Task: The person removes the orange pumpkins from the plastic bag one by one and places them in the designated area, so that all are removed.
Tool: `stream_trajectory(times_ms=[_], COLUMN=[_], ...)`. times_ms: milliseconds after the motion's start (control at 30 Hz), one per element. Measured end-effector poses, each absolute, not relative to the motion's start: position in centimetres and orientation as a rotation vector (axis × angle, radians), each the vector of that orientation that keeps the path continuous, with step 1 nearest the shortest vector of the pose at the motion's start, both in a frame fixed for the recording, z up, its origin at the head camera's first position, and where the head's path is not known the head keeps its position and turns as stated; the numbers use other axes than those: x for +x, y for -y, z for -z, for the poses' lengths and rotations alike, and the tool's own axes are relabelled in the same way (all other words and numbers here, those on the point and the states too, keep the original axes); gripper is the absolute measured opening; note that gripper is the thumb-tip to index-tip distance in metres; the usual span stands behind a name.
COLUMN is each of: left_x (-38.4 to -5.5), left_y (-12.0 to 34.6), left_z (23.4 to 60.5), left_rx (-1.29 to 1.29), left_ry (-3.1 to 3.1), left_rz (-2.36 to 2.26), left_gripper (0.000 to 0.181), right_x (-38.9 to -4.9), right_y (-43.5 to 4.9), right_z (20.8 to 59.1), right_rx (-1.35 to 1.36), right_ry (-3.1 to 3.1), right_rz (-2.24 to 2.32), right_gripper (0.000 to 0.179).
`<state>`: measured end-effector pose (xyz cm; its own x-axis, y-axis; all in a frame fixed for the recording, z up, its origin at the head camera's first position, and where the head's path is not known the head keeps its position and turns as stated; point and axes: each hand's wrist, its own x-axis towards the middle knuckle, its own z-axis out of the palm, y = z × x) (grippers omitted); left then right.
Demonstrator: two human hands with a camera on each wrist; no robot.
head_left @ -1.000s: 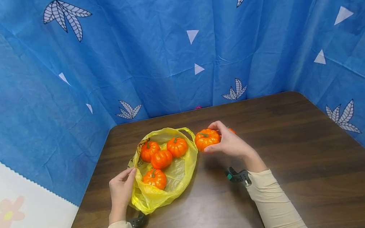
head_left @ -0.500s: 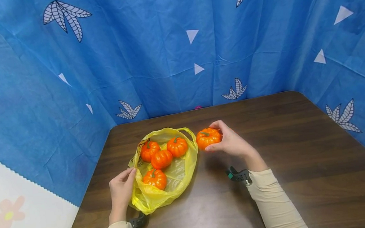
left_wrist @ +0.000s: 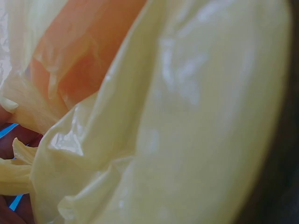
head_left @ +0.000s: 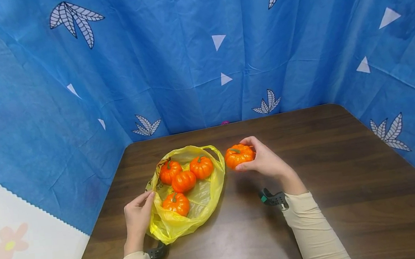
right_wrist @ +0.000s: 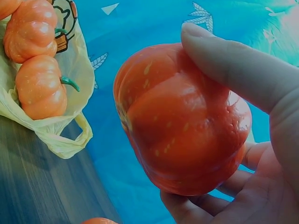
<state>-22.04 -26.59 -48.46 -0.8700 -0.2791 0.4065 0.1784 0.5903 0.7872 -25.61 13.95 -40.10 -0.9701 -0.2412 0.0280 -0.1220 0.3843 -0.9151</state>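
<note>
A big blue curtain [head_left: 187,65] is hanging all around the back, and white leaves [head_left: 266,103] and triangles [head_left: 218,41] are showing on it. A dark brown wooden counter [head_left: 344,167] is filling the space below. On the left, a white cloth [head_left: 49,225] is showing a pale pink flower [head_left: 7,245]. A yellow plastic bag [head_left: 215,188] is sitting on the counter with its top wide open, and its loop handle is sticking up at the far right side.

The right hand [head_left: 269,163] is reaching out from a cream sleeve [head_left: 318,229]. Its thumb and fingers are curling around an orange pumpkin [head_left: 238,156], holding it up above the counter, just right of the bag and not touching it. The left hand [head_left: 138,215] is pinching the bag's left edge between thumb and fingers.

Four more orange pumpkins [head_left: 183,181] are lying inside the bag. Three are bunching together near the back, and one is resting closer to the front. In the right wrist view, a bit of another orange thing [right_wrist: 99,221] is peeking in at the bottom; too little is showing to tell what it is. A dark strap [head_left: 273,199] is poking out by the right wrist.
</note>
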Motion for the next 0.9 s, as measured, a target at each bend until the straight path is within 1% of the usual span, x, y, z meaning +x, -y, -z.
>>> stream_trajectory(times_ms=[367, 900], left_x=[-22.0, -22.2], left_y=[26.6, 26.6], left_z=[48.5, 48.6], left_rx=[0.087, 0.103], left_ry=[2.326, 2.340], left_rz=[1.236, 1.239], left_gripper=[0.019, 0.020], right_x=[-25.8, -25.9], right_y=[-14.6, -15.4], right_z=[40.0, 39.9], right_rx=[-0.337, -0.225], right_ry=[-2.533, -2.523], right_rz=[1.692, 1.712], right_gripper=[0.077, 0.080])
